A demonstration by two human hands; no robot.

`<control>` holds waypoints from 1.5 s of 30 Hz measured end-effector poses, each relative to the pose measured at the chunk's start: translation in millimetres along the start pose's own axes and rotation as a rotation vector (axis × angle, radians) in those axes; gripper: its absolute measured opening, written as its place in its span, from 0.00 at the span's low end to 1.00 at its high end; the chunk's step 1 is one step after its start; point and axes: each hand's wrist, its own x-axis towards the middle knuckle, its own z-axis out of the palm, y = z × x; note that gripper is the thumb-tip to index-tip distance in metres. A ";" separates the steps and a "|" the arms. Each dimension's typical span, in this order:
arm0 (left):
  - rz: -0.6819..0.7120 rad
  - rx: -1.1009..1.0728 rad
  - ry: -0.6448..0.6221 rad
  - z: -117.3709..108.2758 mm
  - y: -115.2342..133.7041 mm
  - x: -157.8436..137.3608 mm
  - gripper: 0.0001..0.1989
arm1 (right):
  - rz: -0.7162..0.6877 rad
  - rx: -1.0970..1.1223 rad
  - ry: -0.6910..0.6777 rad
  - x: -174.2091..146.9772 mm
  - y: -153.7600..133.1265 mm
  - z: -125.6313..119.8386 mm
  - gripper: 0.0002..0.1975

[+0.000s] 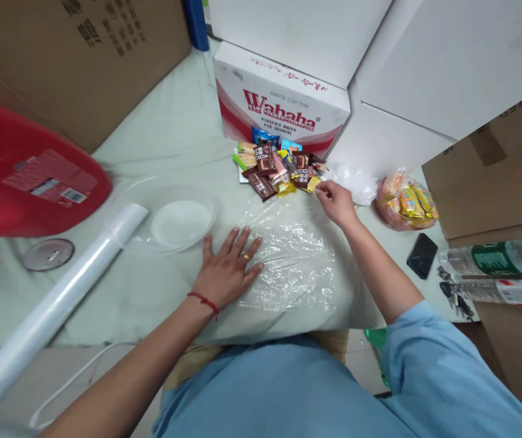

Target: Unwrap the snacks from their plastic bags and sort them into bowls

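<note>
My left hand point(228, 267) lies flat with fingers spread, its fingertips on the left edge of a clear plastic sheet point(292, 261). A ring and a red string bracelet show on it. Beyond the sheet sits a pile of wrapped snacks point(264, 159), with brown cocoa packets among colourful ones. My right hand point(336, 204) is at the pile's right edge, its thumb and forefinger closed on a small yellow snack packet point(313, 184). A clear plastic bowl point(206, 201) with a whitish base stands left of my left hand.
A long roll of plastic film point(60, 304) and a red container point(28, 176) are at left. Behind the snacks stands a Wahaha box point(283, 106). On the right are a bag of snacks point(407, 201), a phone point(422, 255), keys point(456, 295) and bottles point(493, 258).
</note>
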 end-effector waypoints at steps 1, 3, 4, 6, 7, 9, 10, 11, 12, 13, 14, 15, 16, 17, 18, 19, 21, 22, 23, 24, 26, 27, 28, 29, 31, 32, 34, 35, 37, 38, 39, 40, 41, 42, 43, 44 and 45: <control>-0.001 0.003 -0.002 -0.4 0.1 0.1 0.30 | -0.054 -0.058 0.025 15.8 -10.2 10.8 0.15; -0.001 0.009 -0.004 -1.6 0.6 0.2 0.30 | -0.157 -0.184 0.056 40.9 -26.7 30.9 0.21; 0.000 0.010 -0.004 -2.3 0.8 0.2 0.30 | -0.199 -0.242 0.052 50.4 -31.6 38.7 0.23; 0.002 0.012 0.000 -3.6 1.2 0.0 0.30 | -0.243 -0.330 0.032 63.0 -34.0 47.3 0.21; 0.004 0.012 0.004 -3.9 1.2 -0.2 0.30 | -0.237 -0.355 0.039 65.8 -32.3 48.1 0.20; 0.006 0.007 0.010 -3.9 0.9 -0.5 0.30 | -0.183 -0.377 0.114 64.3 -26.8 45.0 0.20; 0.007 0.004 0.011 -3.6 0.7 -0.6 0.30 | -0.158 -0.382 0.162 60.0 -24.7 42.7 0.20; 0.009 0.000 0.009 -3.2 0.4 -0.7 0.30 | -0.151 -0.390 0.193 54.0 -24.0 41.0 0.20; 0.010 -0.004 0.006 -2.8 0.0 -0.7 0.30 | -0.168 -0.402 0.193 46.8 -25.0 40.7 0.20; 0.009 -0.008 0.003 -2.3 -0.2 -0.6 0.30 | -0.204 -0.414 0.159 39.1 -27.7 42.2 0.20; 0.007 -0.012 0.001 -1.9 -0.4 -0.4 0.29 | -0.243 -0.425 0.104 31.8 -31.7 45.5 0.20; 0.004 -0.017 0.000 -1.6 -0.5 -0.3 0.29 | -0.267 -0.432 0.043 25.7 -36.5 50.6 0.21; 0.001 -0.022 0.000 -1.3 -0.6 -0.1 0.29 | -0.266 -0.436 -0.009 21.2 -41.5 56.8 0.23; -0.001 -0.025 0.000 -0.9 -0.7 -0.1 0.29 | -0.240 -0.436 -0.042 18.8 -46.2 63.3 0.25; -0.001 -0.028 0.001 -0.5 -0.8 -0.1 0.29 | -0.199 -0.434 -0.059 18.4 -50.2 69.3 0.28; 0.002 -0.029 0.003 0.0 -0.9 -0.2 0.29 | -0.155 -0.429 -0.063 19.6 -53.0 74.1 0.29; 0.007 -0.028 0.011 1.3 -1.3 -0.8 0.29 | -0.098 -0.397 -0.044 24.6 -54.9 77.3 0.27; 0.009 -0.027 0.018 2.1 -1.6 -1.2 0.29 | -0.090 -0.364 -0.023 26.7 -54.0 74.8 0.26; 0.011 -0.028 0.025 2.7 -1.8 -1.6 0.29 | -0.087 -0.321 0.003 27.6 -51.9 69.5 0.25; 0.010 -0.029 0.032 3.3 -2.1 -2.0 0.29 | -0.079 -0.269 0.027 26.8 -49.0 61.5 0.24; 0.008 -0.039 0.041 3.8 -2.4 -2.4 0.29 | -0.029 -0.169 0.062 18.7 -41.0 39.1 0.23; 0.006 -0.046 0.043 3.8 -2.4 -2.4 0.29 | 0.016 -0.124 0.073 11.2 -36.4 26.3 0.21; 0.005 -0.053 0.042 3.7 -2.4 -2.4 0.29 | 0.080 -0.074 0.082 1.6 -31.9 13.6 0.18; 0.006 -0.059 0.039 3.4 -2.4 -2.2 0.29 | 0.154 -0.011 0.092 -9.8 -27.8 2.1 0.16; 0.009 -0.064 0.029 3.1 -2.3 -1.9 0.29 | 0.324 0.191 0.082 -36.3 -22.3 -13.9 0.17; 0.011 -0.064 0.025 3.0 -2.3 -1.8 0.29 | 0.404 0.315 0.042 -50.7 -21.5 -17.3 0.18; 0.012 -0.066 0.026 3.4 -2.3 -1.8 0.29 | 0.519 0.531 -0.098 -79.0 -24.2 -15.1 0.18; 0.010 -0.068 0.032 3.7 -2.3 -1.8 0.29 | 0.548 0.596 -0.182 -91.9 -27.4 -10.6 0.18; 0.006 -0.068 0.041 4.4 -2.1 -2.0 0.29 | 0.555 0.598 -0.330 -113.1 -35.5 0.0 0.21; 0.005 -0.066 0.045 4.6 -1.9 -2.1 0.29 | 0.520 0.523 -0.369 -120.9 -39.3 4.2 0.22; 0.004 -0.063 0.047 4.7 -1.7 -2.1 0.29 | 0.461 0.398 -0.372 -127.0 -42.7 6.8 0.23; 0.005 -0.061 0.050 4.8 -1.5 -2.2 0.29 | 0.386 0.238 -0.343 -131.4 -45.3 7.6 0.24; 0.007 -0.059 0.054 4.7 -1.2 -2.2 0.28 | 0.294 0.073 -0.294 -134.5 -47.4 7.0 0.23; 0.009 -0.058 0.060 4.7 -1.0 -2.3 0.28 | 0.191 -0.065 -0.245 -136.7 -49.0 5.5 0.22; 0.012 -0.058 0.066 4.5 -0.8 -2.3 0.28 | 0.083 -0.151 -0.221 -138.4 -50.5 4.0 0.21; 0.013 -0.057 0.073 4.4 -0.6 -2.4 0.28 | -0.026 -0.185 -0.234 -140.0 -51.9 3.2 0.21; 0.012 -0.056 0.080 4.2 -0.3 -2.3 0.28 | -0.133 -0.181 -0.277 -141.6 -53.3 3.6 0.23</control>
